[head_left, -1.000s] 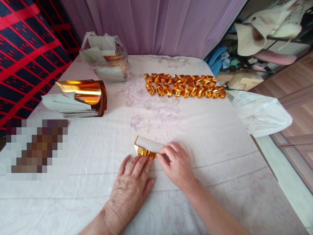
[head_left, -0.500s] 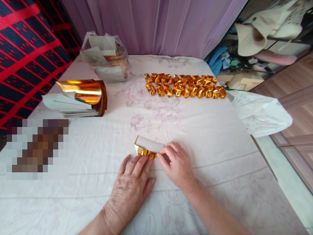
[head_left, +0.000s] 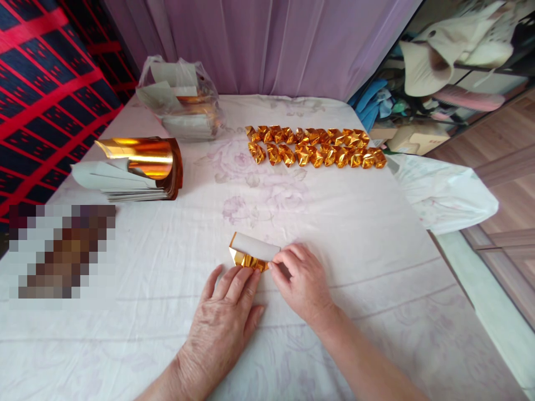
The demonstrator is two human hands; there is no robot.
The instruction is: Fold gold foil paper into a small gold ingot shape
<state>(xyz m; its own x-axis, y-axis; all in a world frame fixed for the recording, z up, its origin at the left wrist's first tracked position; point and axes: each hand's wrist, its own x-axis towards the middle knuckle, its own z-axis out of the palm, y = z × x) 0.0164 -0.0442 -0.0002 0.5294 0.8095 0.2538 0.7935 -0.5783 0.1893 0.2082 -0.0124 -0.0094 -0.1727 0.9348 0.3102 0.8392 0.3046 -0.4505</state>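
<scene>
The fingertips of the right hand [head_left: 301,282] pinch the right end of a partly folded gold paper [head_left: 252,253], thumb and forefinger closed on its edge, while the left hand [head_left: 225,315] lies flat on the white floral cloth [head_left: 334,223] with its fingers spread and their tips pressing the paper's crumpled gold near edge. The paper (white on its upturned face, gold on the folded rim) rests on the table's near middle, just ahead of both hands. Further out, toward the far edge, two rows of folded gold pieces [head_left: 314,147] run side by side, reaching nearly to the right edge. At the left edge sits a stack of gold sheets [head_left: 134,170], its top sheet curled up to show the shiny side, with grey-white backs fanned out below. At the far left corner stands a clear plastic bag [head_left: 180,96] holding more sheets. A white plastic bag [head_left: 443,192] hangs off the right edge, well apart from the hands.
</scene>
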